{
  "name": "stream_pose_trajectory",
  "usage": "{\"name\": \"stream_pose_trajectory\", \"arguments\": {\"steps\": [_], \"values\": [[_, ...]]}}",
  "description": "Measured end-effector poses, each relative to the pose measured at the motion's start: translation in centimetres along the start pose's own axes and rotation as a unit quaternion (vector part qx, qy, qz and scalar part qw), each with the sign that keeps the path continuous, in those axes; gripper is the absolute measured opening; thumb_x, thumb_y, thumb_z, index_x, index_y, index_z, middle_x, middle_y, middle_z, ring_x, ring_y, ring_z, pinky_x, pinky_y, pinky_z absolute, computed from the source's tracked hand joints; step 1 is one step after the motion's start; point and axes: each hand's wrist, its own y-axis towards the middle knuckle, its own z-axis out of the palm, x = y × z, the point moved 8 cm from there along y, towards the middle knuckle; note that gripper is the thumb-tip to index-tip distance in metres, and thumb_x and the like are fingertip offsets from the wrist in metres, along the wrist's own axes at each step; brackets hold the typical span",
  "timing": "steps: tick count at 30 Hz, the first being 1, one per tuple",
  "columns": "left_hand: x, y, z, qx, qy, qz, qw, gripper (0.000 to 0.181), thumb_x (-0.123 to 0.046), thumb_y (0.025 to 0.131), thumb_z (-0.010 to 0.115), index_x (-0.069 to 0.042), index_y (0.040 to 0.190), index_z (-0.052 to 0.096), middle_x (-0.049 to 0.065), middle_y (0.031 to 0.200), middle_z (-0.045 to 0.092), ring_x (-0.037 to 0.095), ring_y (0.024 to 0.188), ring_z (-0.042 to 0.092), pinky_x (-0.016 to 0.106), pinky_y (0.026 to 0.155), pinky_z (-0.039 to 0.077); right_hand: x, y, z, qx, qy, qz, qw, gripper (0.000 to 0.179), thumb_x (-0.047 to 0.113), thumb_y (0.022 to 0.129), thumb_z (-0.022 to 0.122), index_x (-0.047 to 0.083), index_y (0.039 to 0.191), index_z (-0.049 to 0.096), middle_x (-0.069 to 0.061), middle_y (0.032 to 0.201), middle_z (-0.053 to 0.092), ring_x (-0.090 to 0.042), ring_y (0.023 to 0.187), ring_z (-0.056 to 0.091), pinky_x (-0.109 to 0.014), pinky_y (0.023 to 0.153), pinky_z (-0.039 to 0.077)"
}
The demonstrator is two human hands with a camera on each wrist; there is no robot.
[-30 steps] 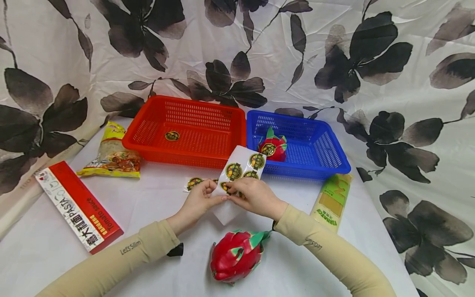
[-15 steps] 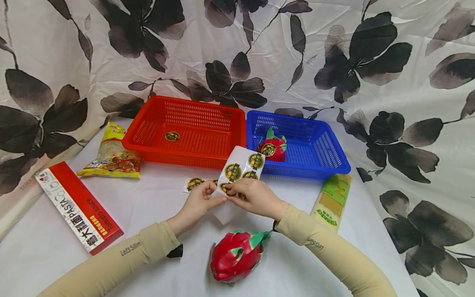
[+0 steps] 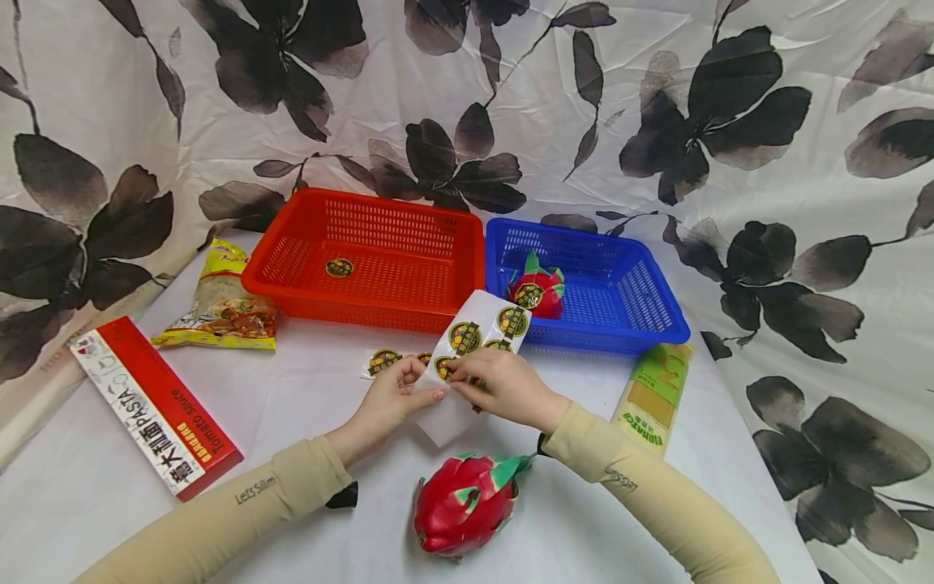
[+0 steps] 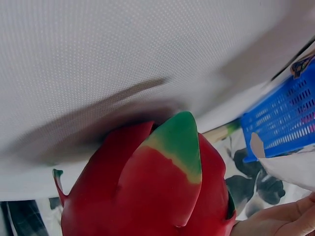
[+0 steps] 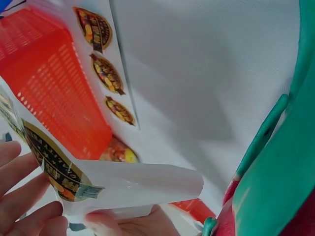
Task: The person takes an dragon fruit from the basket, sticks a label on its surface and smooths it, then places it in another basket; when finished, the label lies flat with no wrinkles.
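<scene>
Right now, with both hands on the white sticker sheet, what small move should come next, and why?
Probably peel one round gold-and-black sticker free. Both the left hand and right hand pinch the white sticker sheet at its lower edge, and the red dragon fruit on the table shows no sticker, unlike the dragon fruit in the blue basket.

I see a red basket (image 3: 365, 259) with one round sticker (image 3: 339, 267) on its floor, touching a blue basket (image 3: 584, 284) that holds a dragon fruit (image 3: 536, 290). A yellow noodle packet (image 3: 219, 304) and a red pasta box (image 3: 149, 405) lie left on my white tablecloth (image 3: 292, 422); a green noodle pack (image 3: 653, 393) lies right. The flowered backdrop (image 3: 657, 122) hangs behind.
</scene>
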Motion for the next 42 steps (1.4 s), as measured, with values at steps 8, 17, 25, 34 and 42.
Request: {"name": "stream_pose_trajectory", "arguments": {"steps": [8,17,25,34,42], "values": [[0.4,0.0,-0.5,-0.013,0.038,-0.018,0.999,0.024,0.001,0.079,0.067,0.004,0.094,0.048,0.02,0.101,0.061,0.012,0.076,0.061,0.025,0.066,0.049,0.0,-0.2,-0.7,-0.03,-0.014,-0.001,0.9995,0.006,0.017,0.084,0.067,0.013,0.088,0.069,0.003,0.087,0.07,-0.009,0.08,0.064,-0.023,0.075,0.052],[1.0,0.2,-0.9,-0.011,0.055,-0.027,0.9981,0.023,0.001,0.079,0.067,0.003,0.093,0.048,0.019,0.099,0.063,0.013,0.078,0.06,0.026,0.068,0.049,-0.4,-0.3,-1.0,-0.033,-0.004,0.012,0.9994,0.006,0.016,0.084,0.066,0.013,0.089,0.068,0.003,0.085,0.069,-0.008,0.078,0.064,-0.023,0.073,0.052],[1.1,0.2,-1.2,-0.015,0.074,-0.033,0.9966,0.024,-0.002,0.08,0.068,0.003,0.094,0.049,0.019,0.098,0.064,0.013,0.077,0.059,0.027,0.067,0.047,-0.8,-0.4,-1.2,-0.025,0.013,0.036,0.999,0.009,0.015,0.085,0.065,0.011,0.091,0.069,0.001,0.086,0.071,-0.008,0.076,0.065,-0.02,0.07,0.052],[1.8,0.2,-1.4,-0.022,0.077,-0.044,0.9959,0.022,-0.001,0.08,0.067,0.003,0.094,0.051,0.019,0.097,0.065,0.013,0.076,0.059,0.027,0.065,0.049,-0.9,-0.5,-1.5,-0.041,0.004,0.036,0.9985,0.006,0.015,0.085,0.065,0.013,0.089,0.069,0.003,0.081,0.07,-0.006,0.072,0.065,-0.019,0.067,0.052],[1.9,0.3,-1.7,-0.024,0.08,-0.052,0.9952,0.022,-0.002,0.079,0.067,0.002,0.092,0.05,0.018,0.095,0.065,0.014,0.076,0.06,0.027,0.065,0.049,-0.9,-0.5,-2.0,-0.058,-0.002,0.032,0.9978,0.007,0.016,0.085,0.065,0.012,0.089,0.069,0.002,0.081,0.07,-0.007,0.072,0.065,-0.021,0.067,0.052]]}}
